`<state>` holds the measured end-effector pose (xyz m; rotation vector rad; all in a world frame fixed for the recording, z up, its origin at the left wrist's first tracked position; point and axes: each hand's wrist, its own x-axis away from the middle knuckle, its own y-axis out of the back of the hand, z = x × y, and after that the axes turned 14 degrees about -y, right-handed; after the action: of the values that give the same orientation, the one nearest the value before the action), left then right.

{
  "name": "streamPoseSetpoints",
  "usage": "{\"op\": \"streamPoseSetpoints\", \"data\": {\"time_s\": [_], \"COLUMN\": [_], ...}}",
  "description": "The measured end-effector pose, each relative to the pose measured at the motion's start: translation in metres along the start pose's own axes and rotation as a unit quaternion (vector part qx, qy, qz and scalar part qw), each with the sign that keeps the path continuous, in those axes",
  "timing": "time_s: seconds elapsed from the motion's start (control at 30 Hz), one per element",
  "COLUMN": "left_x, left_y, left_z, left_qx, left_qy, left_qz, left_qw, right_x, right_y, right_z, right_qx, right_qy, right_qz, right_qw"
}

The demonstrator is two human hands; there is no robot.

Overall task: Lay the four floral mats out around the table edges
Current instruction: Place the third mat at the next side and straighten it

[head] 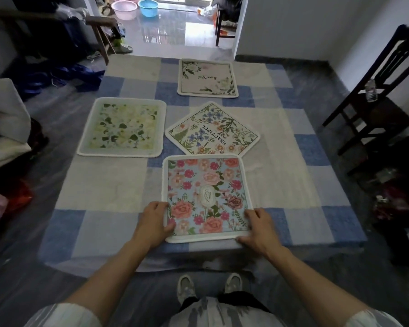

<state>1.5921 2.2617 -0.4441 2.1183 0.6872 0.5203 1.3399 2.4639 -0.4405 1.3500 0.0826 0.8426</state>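
Note:
Four floral mats lie on the blue-and-white checked tablecloth (293, 185). The pink-rose mat (207, 192) sits at the near edge. My left hand (154, 224) grips its near left corner with the thumb on top. My right hand (257, 228) grips its near right corner the same way. A green-leaf mat (123, 126) lies square at the left side. A cream mat with white flowers (207, 77) lies at the far edge. A mat printed BEAUTIFUL (213, 129) lies turned like a diamond in the middle, its near corner just touching the rose mat's far edge.
A dark wooden chair (376, 95) stands to the right of the table. Piled clothes and a pale cushion (7, 119) crowd the left side. Pink and blue basins (135, 8) sit on the far floor. My shoes (209, 286) show below the table's near edge.

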Motion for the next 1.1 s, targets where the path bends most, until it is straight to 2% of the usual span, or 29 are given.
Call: {"op": "streamPoseSetpoints", "data": {"time_s": [0.2, 0.43, 0.6, 0.8, 1.1], "left_x": [-0.001, -0.012, -0.032, -0.075, -0.194], "left_y": [-0.002, 0.0, 0.002, 0.004, 0.005], "left_z": [-0.002, 0.006, -0.001, -0.023, -0.089], "left_qx": [0.048, 0.049, 0.022, -0.034, -0.063], "left_qy": [0.0, 0.008, 0.024, -0.022, -0.045], "left_qz": [-0.038, -0.032, -0.06, -0.065, -0.051], "left_qw": [0.998, 0.998, 0.998, 0.997, 0.996], "right_x": [0.009, 0.006, -0.012, -0.068, -0.173], "right_y": [-0.002, 0.009, 0.027, 0.062, 0.117], "right_z": [-0.002, 0.0, 0.004, 0.011, 0.018], "right_qx": [-0.061, -0.127, -0.128, -0.1, -0.098], "right_qy": [-0.046, -0.089, -0.068, -0.024, 0.014], "right_qz": [0.019, 0.036, 0.015, -0.011, -0.017], "right_qw": [0.997, 0.987, 0.989, 0.995, 0.995]}}
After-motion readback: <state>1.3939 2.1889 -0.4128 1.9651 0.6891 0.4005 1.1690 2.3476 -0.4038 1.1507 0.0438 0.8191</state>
